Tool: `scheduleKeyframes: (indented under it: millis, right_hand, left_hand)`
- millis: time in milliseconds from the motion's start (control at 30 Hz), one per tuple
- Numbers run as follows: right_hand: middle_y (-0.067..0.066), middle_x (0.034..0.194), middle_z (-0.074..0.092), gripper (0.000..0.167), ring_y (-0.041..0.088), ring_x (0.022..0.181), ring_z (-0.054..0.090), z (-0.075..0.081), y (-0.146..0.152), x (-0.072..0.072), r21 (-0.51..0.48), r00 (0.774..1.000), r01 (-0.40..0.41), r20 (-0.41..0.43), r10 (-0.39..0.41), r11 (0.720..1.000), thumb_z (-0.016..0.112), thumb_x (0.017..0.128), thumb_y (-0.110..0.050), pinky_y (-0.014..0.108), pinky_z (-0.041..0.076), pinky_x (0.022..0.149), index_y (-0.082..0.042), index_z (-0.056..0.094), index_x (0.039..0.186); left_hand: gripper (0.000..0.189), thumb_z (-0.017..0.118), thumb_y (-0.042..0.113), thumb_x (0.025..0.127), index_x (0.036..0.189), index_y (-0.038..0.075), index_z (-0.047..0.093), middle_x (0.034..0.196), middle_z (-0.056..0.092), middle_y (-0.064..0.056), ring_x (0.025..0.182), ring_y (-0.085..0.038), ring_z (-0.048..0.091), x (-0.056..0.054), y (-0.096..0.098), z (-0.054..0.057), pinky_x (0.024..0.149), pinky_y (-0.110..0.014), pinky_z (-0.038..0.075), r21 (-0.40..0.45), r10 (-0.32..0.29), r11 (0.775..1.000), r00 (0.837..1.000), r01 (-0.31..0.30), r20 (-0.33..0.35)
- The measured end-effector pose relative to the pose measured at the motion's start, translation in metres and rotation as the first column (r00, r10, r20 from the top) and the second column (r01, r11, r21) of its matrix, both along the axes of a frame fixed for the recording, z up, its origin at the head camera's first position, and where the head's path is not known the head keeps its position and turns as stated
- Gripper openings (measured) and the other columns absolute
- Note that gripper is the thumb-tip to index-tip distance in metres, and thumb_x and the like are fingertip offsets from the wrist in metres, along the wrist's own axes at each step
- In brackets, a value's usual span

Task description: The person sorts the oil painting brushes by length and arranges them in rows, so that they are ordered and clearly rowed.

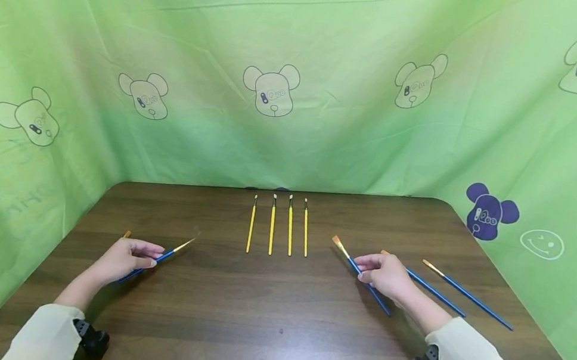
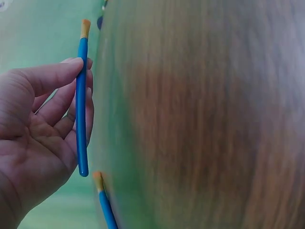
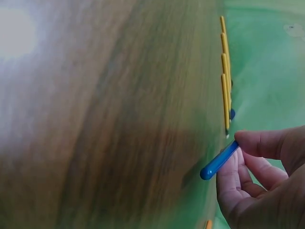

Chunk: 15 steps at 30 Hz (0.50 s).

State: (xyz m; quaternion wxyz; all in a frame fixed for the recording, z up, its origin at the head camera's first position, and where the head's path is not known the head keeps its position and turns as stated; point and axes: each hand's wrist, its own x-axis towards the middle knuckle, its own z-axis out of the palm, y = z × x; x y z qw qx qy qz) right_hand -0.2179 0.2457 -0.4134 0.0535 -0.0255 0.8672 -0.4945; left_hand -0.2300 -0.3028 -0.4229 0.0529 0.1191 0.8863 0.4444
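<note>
My left hand (image 1: 124, 259) pinches a blue-handled paintbrush (image 1: 167, 256) between thumb and fingers, its bristles slanting up to the right over the table. In the left wrist view the thumb lies across the upper part of this brush's handle (image 2: 82, 114). A second blue paintbrush (image 2: 106, 206) lies close by, mostly hidden behind the hand in the head view. On the other side, my right hand (image 1: 387, 276) grips another blue paintbrush (image 1: 377, 299), a flat one with its bristles towards the upper left. Its handle end (image 3: 217, 163) pokes out past the thumb in the right wrist view.
Several yellow paintbrushes (image 1: 272, 226) lie in a row at the back middle of the brown wooden table (image 1: 250, 313). Two more blue brushes, an inner one (image 1: 439, 293) and an outer one (image 1: 476, 298), lie by the right hand. A green printed cloth (image 1: 326, 136) hangs around the table.
</note>
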Motion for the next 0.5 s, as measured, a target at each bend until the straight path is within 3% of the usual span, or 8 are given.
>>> scheduleKeyframes:
  millis: [233, 500]
  right_hand:
    - [0.015, 0.095, 0.066, 0.036, 0.014, 0.076, 0.06, 0.001, -0.008, 0.004, -0.026, 1.0, -0.014, 0.021, 0.015, 1.0, 0.067, 0.081, 0.008, 0.027, 0.051, 0.061, 0.014, 0.061, 0.116]
    - [0.014, 0.098, 0.065, 0.038, 0.017, 0.081, 0.061, 0.004, -0.016, 0.008, -0.047, 0.998, -0.044, 0.038, 0.046, 0.998, 0.066, 0.081, 0.007, 0.032, 0.054, 0.068, 0.014, 0.06, 0.118]
  left_hand:
    - [0.03, 0.068, -0.001, 0.087, 0.116, -0.011, 0.064, 0.103, 0.069, -0.019, 0.085, -0.015, 0.064, 0.004, 0.02, 0.007, 0.066, -0.028, 0.055, 0.06, -0.024, 0.998, 0.999, 0.022, 0.035]
    - [0.034, 0.067, 0.002, 0.088, 0.12, -0.009, 0.062, 0.105, 0.066, -0.019, 0.088, -0.019, 0.062, 0.01, 0.044, 0.014, 0.069, -0.032, 0.056, 0.108, -0.069, 0.992, 0.993, 0.058, 0.099]
